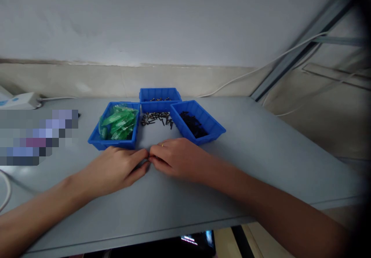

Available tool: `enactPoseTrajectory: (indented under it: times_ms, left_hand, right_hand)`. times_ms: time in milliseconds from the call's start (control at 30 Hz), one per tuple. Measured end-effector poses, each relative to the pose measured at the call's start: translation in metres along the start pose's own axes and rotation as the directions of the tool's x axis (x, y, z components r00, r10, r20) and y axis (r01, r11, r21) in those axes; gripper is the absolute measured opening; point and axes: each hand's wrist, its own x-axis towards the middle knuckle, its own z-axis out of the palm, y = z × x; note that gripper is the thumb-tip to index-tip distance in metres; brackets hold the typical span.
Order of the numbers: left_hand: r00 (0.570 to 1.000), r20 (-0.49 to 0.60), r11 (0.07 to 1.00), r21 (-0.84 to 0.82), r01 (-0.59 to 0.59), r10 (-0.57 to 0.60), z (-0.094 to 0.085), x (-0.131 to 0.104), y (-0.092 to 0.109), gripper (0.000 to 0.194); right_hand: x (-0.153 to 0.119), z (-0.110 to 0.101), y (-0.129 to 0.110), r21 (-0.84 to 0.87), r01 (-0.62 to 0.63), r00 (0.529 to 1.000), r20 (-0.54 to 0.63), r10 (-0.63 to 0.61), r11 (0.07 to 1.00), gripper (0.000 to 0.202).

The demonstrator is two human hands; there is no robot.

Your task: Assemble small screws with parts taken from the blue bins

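Where the grey worktop (pixel 261 150) spreads across the scene, two bare hands meet near its middle, the left hand (pixel 124 165) and the right hand (pixel 176 157) touching or nearly so at the fingertips. Each has thumb and forefinger bent into a pinch; whether a small piece sits between them cannot be told, since the fingers hide that spot. Work this close seems to call for a light, even pinch, with the wrists steady and the fingertips low over the worktop, so that anything slipping would fall only a little way. It would also help to hold the knuckles clear of the left tray (pixel 97 142), as the left hand lies just beside its near side and a nudge could shift it. That blue tray carries the bulkiest load, a heap of green plastic packets (pixel 120 121) rising to about its rim. The right tray (pixel 213 129), also blue and set at a slant, holds small dark pieces (pixel 193 126), too dim to make out singly. The far tray (pixel 155 106), beyond the other two, shows a few metallic bits (pixel 159 99) above its near side, which hides whatever lies lower. Among the smallest things, loose screws (pixel 158 117) lie scattered on the worktop just in front of the far tray, between the left and right trays and farther off than the fingertips.
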Motion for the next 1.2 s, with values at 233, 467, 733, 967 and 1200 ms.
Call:
enactPoseTrajectory:
  times_ms: [233, 467, 733, 967, 1200]
  left_hand:
    - [1.0, -0.001, 1.0, 0.006, 0.005, -0.005, 0.001, -0.001, 0.0, 0.026]
    - [0.999, 0.0, 0.999, 0.002, 0.035, -0.035, 0.001, -0.001, 0.0, 0.025]
    - [0.997, -0.072, 1.0, -0.009, 0.027, -0.027, -0.001, -0.001, -0.001, 0.027]
    - [0.984, -0.176, 0.997, -0.08, -0.022, 0.008, -0.002, -0.002, -0.001, 0.026]
    - [0.988, -0.153, 0.998, -0.051, -0.033, 0.025, -0.005, -0.004, -0.003, 0.024]
  right_hand:
    - [0.0, 0.001, 0.001, 0.0, -0.014, 1.0, -0.019, 0.014, 1.0, 0.011]
    - [0.0, 0.0, 0.003, -0.081, -0.01, 1.0, 0.007, 0.011, 0.997, 0.01]
    - [-0.001, 0.009, 0.006, -0.176, -0.008, 1.0, 0.005, 0.009, 0.984, 0.012]
    - [0.002, 0.008, 0.006, 0.024, -0.039, 0.998, 0.043, 0.038, 0.999, 0.016]
    - [0.002, -0.009, 0.002, 0.15, -0.086, 0.996, 0.039, 0.081, 0.985, 0.017]
